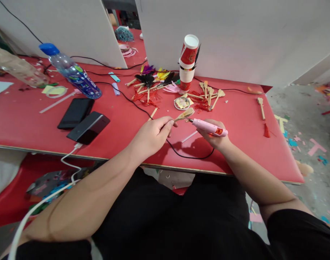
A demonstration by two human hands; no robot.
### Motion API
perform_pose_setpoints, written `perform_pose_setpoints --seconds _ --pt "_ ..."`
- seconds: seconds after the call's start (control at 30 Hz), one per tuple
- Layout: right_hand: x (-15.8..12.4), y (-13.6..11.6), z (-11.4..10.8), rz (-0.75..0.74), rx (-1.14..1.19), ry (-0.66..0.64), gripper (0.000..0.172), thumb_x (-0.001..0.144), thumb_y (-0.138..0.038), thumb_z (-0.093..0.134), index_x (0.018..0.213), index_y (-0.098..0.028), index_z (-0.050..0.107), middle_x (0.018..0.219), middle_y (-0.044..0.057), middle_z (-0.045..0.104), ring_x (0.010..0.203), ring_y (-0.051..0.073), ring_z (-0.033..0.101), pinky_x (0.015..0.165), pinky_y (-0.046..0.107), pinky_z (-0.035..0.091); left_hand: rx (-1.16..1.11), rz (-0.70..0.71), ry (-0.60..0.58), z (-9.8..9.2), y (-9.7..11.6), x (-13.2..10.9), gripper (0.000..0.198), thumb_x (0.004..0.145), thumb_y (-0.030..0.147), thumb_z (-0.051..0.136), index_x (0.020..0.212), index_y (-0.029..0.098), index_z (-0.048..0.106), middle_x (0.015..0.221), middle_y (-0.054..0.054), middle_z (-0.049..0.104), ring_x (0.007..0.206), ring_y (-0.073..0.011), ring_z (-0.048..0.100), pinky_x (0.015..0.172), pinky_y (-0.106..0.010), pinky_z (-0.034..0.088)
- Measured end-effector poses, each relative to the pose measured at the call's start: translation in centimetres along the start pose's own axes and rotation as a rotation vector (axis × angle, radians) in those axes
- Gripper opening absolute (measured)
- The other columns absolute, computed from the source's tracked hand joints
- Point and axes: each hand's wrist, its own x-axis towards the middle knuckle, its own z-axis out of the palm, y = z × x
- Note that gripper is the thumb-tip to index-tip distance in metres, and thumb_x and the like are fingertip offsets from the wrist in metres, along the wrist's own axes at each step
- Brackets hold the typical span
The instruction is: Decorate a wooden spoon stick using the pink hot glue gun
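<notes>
Nearest, on this side of the round dish, the person's two hands work above the red bench. The left hand, nearer than the dish and to its left, has its grip pinched on the narrow end of a wooden piece, whose broad end points toward the right, just in front of the dish. The right hand, right of the dish, has its grip wrapped about a pink pen-like tool; the metal tip sits at the broad end, though I cannot tell whether they touch. A black cord loops on the near side of the dish, and a pale strip lies there too. Well left of the dish are two dark devices, one with a white cable plugged in. To the dish's right lie wooden sticks with red tassels. Beyond the dish, on its left, spread coloured feathers; directly behind it stand stacked paper cups, before a white panel.
</notes>
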Motion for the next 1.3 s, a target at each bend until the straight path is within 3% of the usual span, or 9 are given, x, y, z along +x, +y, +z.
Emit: perform_pose_setpoints --seconds 0.5,0.6,0.77,1.3 --pt "0.0 0.2 0.2 0.056 0.127 0.024 0.038 0.082 -0.059 0.085 0.080 -0.022 0.077 0.070 0.004 0.070 0.060 0.020 0.064 0.058 0.036 0.050 0.076 -0.002 0.049 -0.7 0.7 -0.3 0.041 0.114 0.047 0.051 0.118 0.023 0.084 0.093 -0.005 0.081 0.083 -0.0201 0.069 0.079 -0.034 0.047" --pt "-0.2 0.0 0.2 0.036 0.136 0.025 0.038 0.085 -0.059 0.083 0.083 -0.021 0.080 0.071 0.004 0.070 0.060 0.019 0.062 0.056 0.035 0.048 0.094 0.007 0.051 -0.8 0.8 -0.3 0.041 0.114 0.047 0.051 0.118 0.024 0.084 0.093 -0.005 0.081 0.082 -0.0203 0.069 0.079 -0.034 0.047" --pt "-0.2 -0.3 0.3 -0.003 0.128 0.042 0.047 0.087 -0.064 0.084 0.069 -0.022 0.069 0.064 0.004 0.064 0.059 0.018 0.061 0.054 0.033 0.046 0.109 0.017 0.041 -0.8 0.5 -0.2 0.039 0.115 0.046 0.051 0.116 0.024 0.084 0.092 -0.005 0.082 0.081 -0.0199 0.069 0.078 -0.035 0.047" --pt "0.1 1.0 0.5 0.034 0.134 0.036 0.040 0.091 -0.065 0.083 0.084 -0.026 0.079 0.073 0.004 0.072 0.065 0.022 0.065 0.057 0.037 0.051 0.177 0.113 0.144 -0.2 -0.4 0.1 0.034 0.115 0.042 0.055 0.115 0.025 0.084 0.094 -0.005 0.085 0.081 -0.0198 0.072 0.076 -0.034 0.050"
